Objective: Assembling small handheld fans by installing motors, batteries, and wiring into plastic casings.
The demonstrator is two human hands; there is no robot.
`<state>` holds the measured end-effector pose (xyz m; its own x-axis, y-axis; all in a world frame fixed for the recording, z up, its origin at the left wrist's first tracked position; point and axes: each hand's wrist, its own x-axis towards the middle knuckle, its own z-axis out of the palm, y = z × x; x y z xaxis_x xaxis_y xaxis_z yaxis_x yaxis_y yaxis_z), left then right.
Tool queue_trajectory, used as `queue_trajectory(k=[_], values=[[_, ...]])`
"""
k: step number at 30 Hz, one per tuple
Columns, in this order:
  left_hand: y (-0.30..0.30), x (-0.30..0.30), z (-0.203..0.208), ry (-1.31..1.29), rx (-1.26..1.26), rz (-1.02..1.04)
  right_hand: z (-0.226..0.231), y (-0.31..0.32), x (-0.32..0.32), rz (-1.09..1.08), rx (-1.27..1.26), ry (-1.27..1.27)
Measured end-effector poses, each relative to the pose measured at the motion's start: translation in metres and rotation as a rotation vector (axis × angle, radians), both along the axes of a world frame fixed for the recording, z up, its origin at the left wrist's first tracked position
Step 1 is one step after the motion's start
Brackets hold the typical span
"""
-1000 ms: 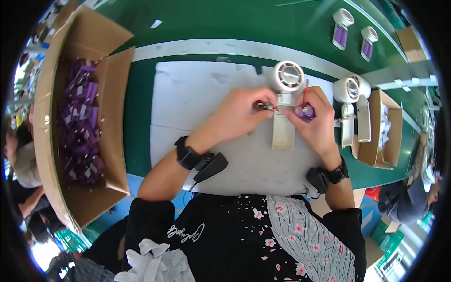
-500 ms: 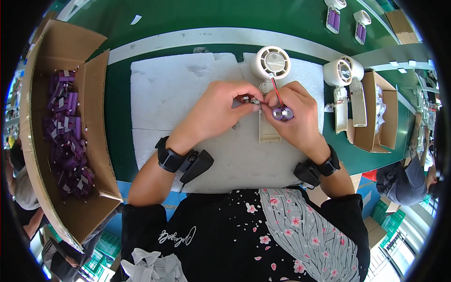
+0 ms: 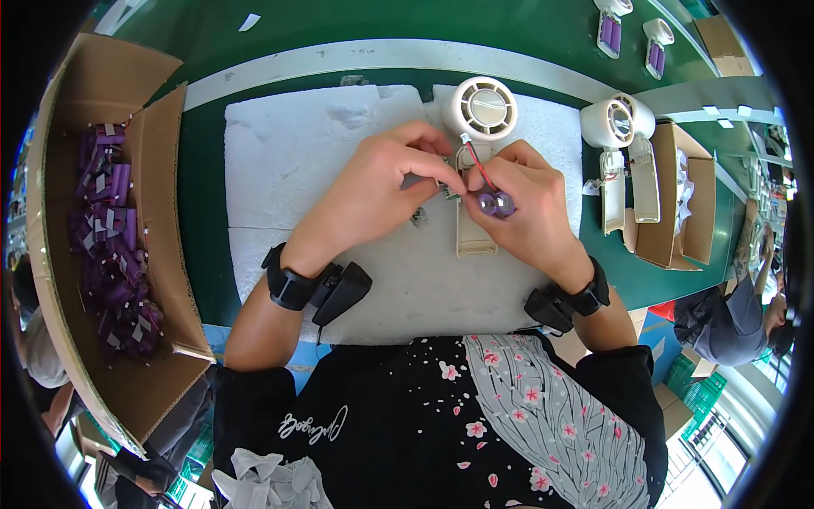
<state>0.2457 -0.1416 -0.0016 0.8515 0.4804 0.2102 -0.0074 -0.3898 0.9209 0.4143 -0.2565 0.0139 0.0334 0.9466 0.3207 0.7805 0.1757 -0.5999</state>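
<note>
A cream handheld fan (image 3: pixel 481 109) lies on the white foam pad, its round head away from me and its open handle shell (image 3: pixel 476 237) toward me. My right hand (image 3: pixel 534 204) is closed around a purple two-cell battery pack (image 3: pixel 496 204), its round ends showing. From it a red wire (image 3: pixel 476 161) rises to a small white plug (image 3: pixel 465 138) near the fan head. My left hand (image 3: pixel 360 191) is bent beside the handle, fingertips almost meeting the right ones. At those fingertips sits a small green circuit board (image 3: pixel 449 192), partly hidden by the fingers.
At left stands a tall cardboard box (image 3: pixel 165 254) with many purple battery packs (image 3: pixel 110 229). To the right are two more fans (image 3: pixel 607 123) and a small carton (image 3: pixel 699 204) with white pieces. Further fans with purple packs (image 3: pixel 609 34) lie across the green bench.
The left fingers have shifted, showing more of the green board by the handle. The right hand keeps the battery pack, and the view has moved slightly.
</note>
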Motion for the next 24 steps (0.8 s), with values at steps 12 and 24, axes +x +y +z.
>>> queue_trajectory(k=[12, 24], values=[[-0.01, -0.001, 0.008, 0.115, -0.296, -0.025, 0.007, 0.0, 0.003, 0.085, -0.002, 0.042], [-0.004, 0.003, 0.004, 0.074, -0.556, 0.036, 0.009, -0.004, 0.009, 0.103, 0.076, -0.183]])
